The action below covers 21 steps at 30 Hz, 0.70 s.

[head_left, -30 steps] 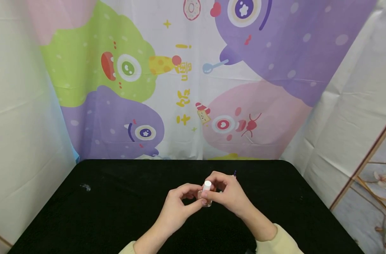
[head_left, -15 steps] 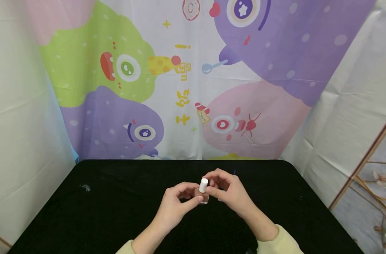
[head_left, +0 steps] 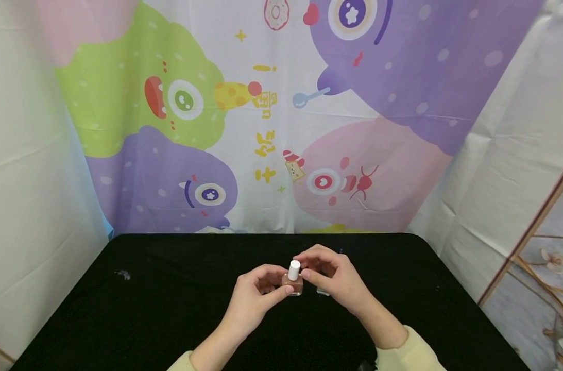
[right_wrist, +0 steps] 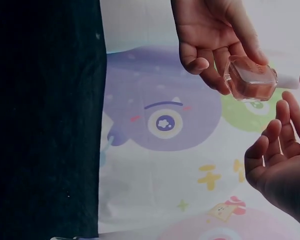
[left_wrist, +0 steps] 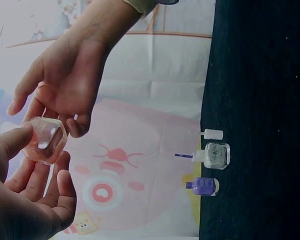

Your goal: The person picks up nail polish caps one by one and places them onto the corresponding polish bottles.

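My left hand [head_left: 253, 293] pinches a small glass nail polish bottle [head_left: 292, 286] between thumb and fingers. Its polish is pinkish brown, and a white cap [head_left: 294, 270] sits on top. To the right is my right hand [head_left: 332, 275], loosely curved, with its thumb and fingertips close to the cap. The right wrist view shows a gap between the right hand [right_wrist: 285, 160] and the bottle [right_wrist: 251, 80]; nothing is in that hand. In the left wrist view the bottle [left_wrist: 46, 141] rests against the left thumb, its cap mostly hidden.
In the left wrist view, a clear bottle [left_wrist: 217, 156] with a purple stick [left_wrist: 183, 155] above its neck, a purple polish bottle [left_wrist: 205, 186] and a white brush cap [left_wrist: 213, 134] stand on the black table [head_left: 179, 309]. A cartoon curtain [head_left: 262, 206] hangs behind.
The right thumb and fingers have come off the white cap and drawn slightly right. The left hand has moved the bottle a little left and more of it shows.
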### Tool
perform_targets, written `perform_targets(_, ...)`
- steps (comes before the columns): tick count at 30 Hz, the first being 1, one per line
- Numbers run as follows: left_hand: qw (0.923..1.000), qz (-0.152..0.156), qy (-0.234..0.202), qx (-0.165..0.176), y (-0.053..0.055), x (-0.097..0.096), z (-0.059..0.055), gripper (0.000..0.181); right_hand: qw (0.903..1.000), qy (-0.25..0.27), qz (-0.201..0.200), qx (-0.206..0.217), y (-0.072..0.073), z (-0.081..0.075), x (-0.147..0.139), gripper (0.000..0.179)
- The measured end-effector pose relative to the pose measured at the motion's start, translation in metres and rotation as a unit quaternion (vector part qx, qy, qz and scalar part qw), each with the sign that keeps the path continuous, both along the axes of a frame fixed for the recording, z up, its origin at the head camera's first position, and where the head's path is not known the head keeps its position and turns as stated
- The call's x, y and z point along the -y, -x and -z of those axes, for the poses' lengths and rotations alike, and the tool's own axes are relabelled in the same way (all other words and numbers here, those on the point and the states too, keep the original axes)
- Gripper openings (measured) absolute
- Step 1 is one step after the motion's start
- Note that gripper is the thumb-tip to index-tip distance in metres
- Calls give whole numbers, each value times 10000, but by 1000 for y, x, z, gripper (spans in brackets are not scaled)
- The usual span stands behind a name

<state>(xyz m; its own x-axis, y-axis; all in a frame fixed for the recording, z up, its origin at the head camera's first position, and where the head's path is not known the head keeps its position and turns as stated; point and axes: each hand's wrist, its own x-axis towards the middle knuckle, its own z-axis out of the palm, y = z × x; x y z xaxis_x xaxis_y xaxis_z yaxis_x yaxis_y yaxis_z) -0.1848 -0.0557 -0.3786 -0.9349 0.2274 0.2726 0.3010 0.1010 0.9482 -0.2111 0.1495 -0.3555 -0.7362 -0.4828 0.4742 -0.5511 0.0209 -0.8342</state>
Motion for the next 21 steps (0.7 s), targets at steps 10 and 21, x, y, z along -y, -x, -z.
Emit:
perform_targets(10, 9998, -29, 0, -221, 1, 0, 2, 23, 9997, -141, -144, 111, 2, -2, -1, 23)
perform_targets(21, 9989, -118, 129, -429, 1, 1, 3, 24, 9995, -60, -293, 92, 3, -1, 1, 20)
